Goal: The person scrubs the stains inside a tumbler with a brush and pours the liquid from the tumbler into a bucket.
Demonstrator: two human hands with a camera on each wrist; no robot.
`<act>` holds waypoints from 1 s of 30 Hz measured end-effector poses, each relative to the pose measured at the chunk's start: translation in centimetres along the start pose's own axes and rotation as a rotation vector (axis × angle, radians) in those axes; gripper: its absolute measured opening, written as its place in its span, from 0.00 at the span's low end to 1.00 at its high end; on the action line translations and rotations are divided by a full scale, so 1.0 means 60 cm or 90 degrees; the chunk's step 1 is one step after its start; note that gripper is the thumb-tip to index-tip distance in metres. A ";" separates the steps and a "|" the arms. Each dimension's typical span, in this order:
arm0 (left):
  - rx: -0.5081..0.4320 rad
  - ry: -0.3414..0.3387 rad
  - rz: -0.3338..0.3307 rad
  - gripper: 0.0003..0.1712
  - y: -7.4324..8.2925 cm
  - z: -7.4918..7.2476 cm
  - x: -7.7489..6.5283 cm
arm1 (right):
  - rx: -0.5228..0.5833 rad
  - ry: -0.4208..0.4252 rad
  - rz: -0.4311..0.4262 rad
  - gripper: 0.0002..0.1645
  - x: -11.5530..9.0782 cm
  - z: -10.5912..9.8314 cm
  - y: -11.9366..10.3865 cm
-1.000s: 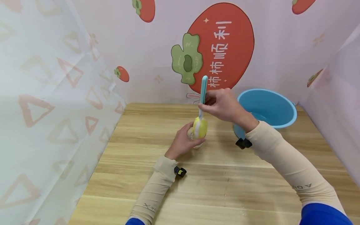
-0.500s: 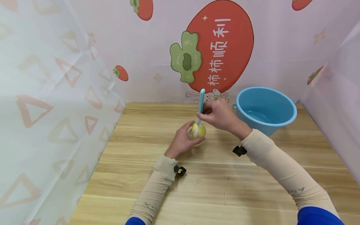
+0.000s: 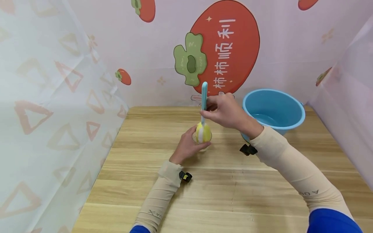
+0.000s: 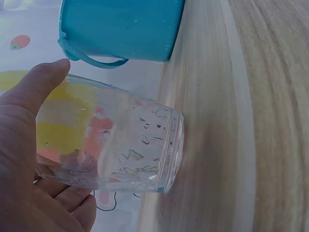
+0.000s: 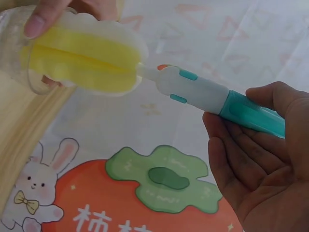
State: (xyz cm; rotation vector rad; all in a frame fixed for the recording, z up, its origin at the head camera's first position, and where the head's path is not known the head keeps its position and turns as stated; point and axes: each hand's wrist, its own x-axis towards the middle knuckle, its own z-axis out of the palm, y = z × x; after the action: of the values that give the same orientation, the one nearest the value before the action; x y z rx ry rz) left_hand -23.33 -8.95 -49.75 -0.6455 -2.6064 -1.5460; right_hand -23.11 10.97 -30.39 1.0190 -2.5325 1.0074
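My left hand [image 3: 186, 147] grips a clear glass [image 4: 145, 145] around its upper part, thumb on one side and fingers on the other. In the left wrist view water drops and a pattern show through its wall, with its base at the wooden table. My right hand [image 3: 227, 111] holds a bottle brush by its teal handle [image 5: 253, 113] between thumb and fingers, above the glass. The yellow and white sponge head [image 5: 91, 58] sits partly inside the glass, its upper part standing out past the rim. In the head view the brush stands nearly upright.
A blue bucket [image 3: 287, 106] stands at the back right of the wooden table [image 3: 209, 197], close beside my right forearm. Behind the table hangs a cloth backdrop [image 3: 157, 42] with persimmon prints, and pale curtains close off both sides.
My right hand first pushed the brush down, sinking the sponge deeper into the glass, then drew it partly back up. My left hand keeps its hold on the glass in almost the same spot.
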 end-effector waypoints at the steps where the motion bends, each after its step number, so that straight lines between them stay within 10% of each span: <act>1: 0.002 0.002 0.003 0.43 -0.001 0.000 0.000 | -0.003 -0.001 0.001 0.10 0.002 -0.002 -0.003; 30: 0.021 -0.017 -0.027 0.45 0.000 0.000 0.002 | 0.032 -0.010 0.079 0.09 -0.017 0.081 0.021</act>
State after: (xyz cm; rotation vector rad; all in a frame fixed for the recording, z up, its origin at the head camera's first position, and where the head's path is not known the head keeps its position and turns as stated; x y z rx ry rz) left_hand -23.45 -8.88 -49.71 -0.6161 -2.6764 -1.5129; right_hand -23.05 8.89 -35.07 0.8940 -2.6238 1.1051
